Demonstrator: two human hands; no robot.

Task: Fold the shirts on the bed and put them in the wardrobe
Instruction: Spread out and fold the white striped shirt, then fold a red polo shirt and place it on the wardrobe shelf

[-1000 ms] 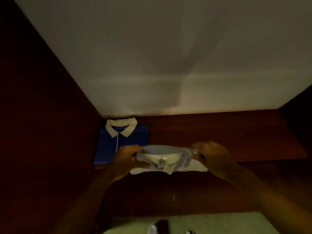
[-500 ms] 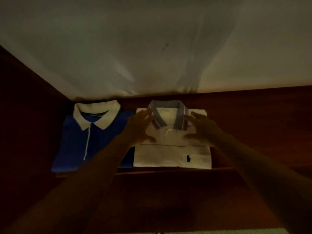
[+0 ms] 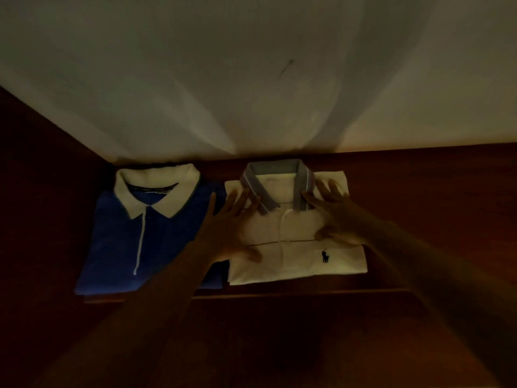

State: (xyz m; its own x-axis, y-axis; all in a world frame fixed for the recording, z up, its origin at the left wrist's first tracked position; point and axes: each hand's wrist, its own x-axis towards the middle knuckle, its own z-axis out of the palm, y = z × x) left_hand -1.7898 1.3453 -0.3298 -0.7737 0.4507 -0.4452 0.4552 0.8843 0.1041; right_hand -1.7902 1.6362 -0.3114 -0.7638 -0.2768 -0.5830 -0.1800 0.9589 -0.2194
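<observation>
The dark wooden wardrobe shelf (image 3: 419, 214) ran under a pale back wall (image 3: 251, 79), all dimly lit on my feed. Two folded polo shirts lay side by side on it, collars toward the wall. The blue shirt (image 3: 117, 242) with its cream collar (image 3: 179, 203) sat in the left corner, and the white shirt (image 3: 296, 264) was just to its right. I could not tell whether their edges touched. Both hands lay flat on the white shirt. The left hand (image 3: 226, 231) had its fingers straight and spread, tips at the left wing of the grey collar (image 3: 261, 197). The right hand (image 3: 338, 217) was splayed the same way beside the right wing, with its thumb on the chest above the small dark logo (image 3: 325, 256). Both were pressing rather than gripping.
</observation>
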